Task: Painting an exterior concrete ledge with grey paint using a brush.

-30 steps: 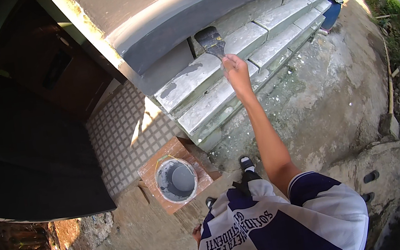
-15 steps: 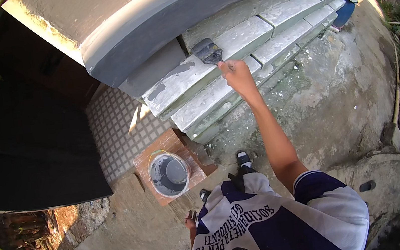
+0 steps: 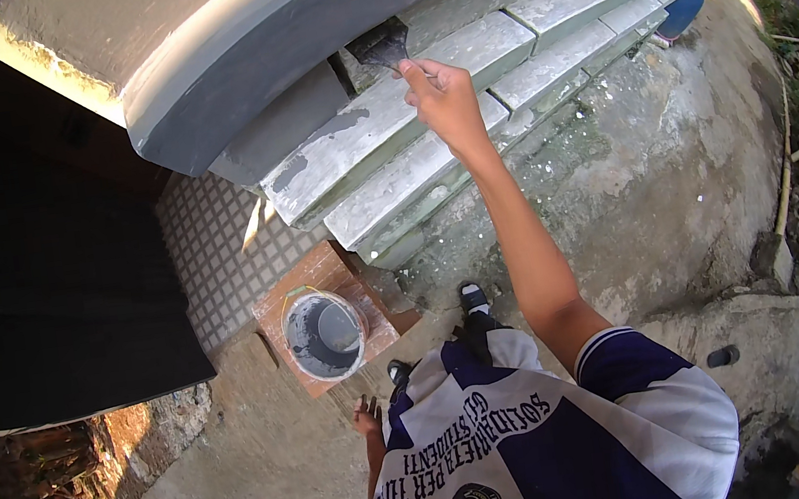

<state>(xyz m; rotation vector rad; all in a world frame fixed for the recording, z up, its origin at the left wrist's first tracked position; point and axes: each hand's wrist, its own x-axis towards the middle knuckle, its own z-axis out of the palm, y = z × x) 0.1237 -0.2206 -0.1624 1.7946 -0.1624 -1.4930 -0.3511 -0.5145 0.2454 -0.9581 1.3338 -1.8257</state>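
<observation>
Right hand (image 3: 442,92) pinches the brush (image 3: 383,45) on the grey step (image 3: 346,145); we should keep strokes even, left hand (image 3: 369,417) hanging loosely spread.

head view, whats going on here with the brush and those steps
A person's right hand holds a wide paintbrush up against the grey riser at the top of a flight of concrete steps. Some parts of the steps look darker grey, others pale. The left hand hangs empty and open by the person's side. A bucket of grey paint stands on a reddish board on the ground at the foot of the steps.
</observation>
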